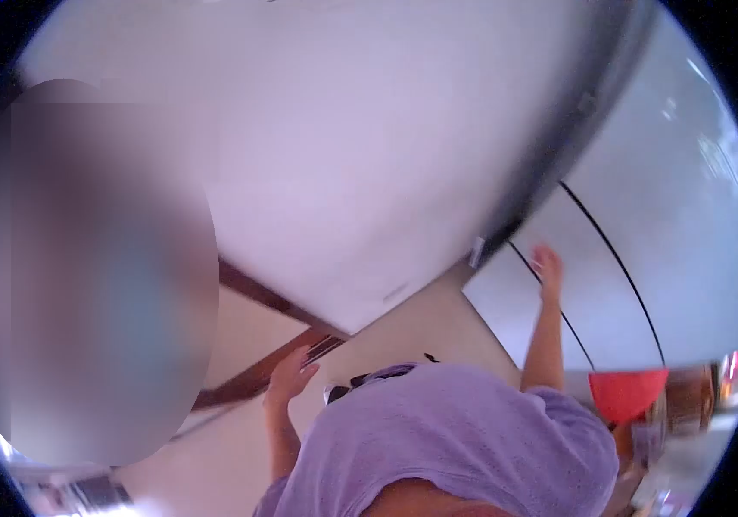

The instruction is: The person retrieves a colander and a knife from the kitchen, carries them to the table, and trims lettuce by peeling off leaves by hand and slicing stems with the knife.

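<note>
Left hand: held over the near side of the brown strip, fingers spread and loosely bent, nothing seen gripped; contact with the strip can't be told. Left hand (292, 376), brown strip (252, 373).
Right hand (547, 264): raised in front of the glossy panel (597, 284), fingers blurred; grasp and contact can't be told.
Glossy panel: at right, pale grey-blue, smooth, reflections at its far end, crossed by two thin black seams; the hand is seen over the left seam.
White slab (343, 155): large, flat, matte-looking, far and centre, narrowed to a pointed near corner between the hands.
Slab edges: right side bordered by a broad dark band (550, 138), bowed in the view; small white tag (476, 252) seen at its near end.
Brown strip: dark, straight-edged, angled along the floor near the slab's corner; material not certain.
Floor (425, 332): plain beige, smooth; open wedge left between slab corner, glossy panel and shirt.
Purple shirt (455, 422): soft, creased cloth, worn, near centre, forearms extended on both sides.
Red item (629, 394): rounded lower outline, tucked at the glossy panel's near edge.
Left side: blurred out, can't be read.
</note>
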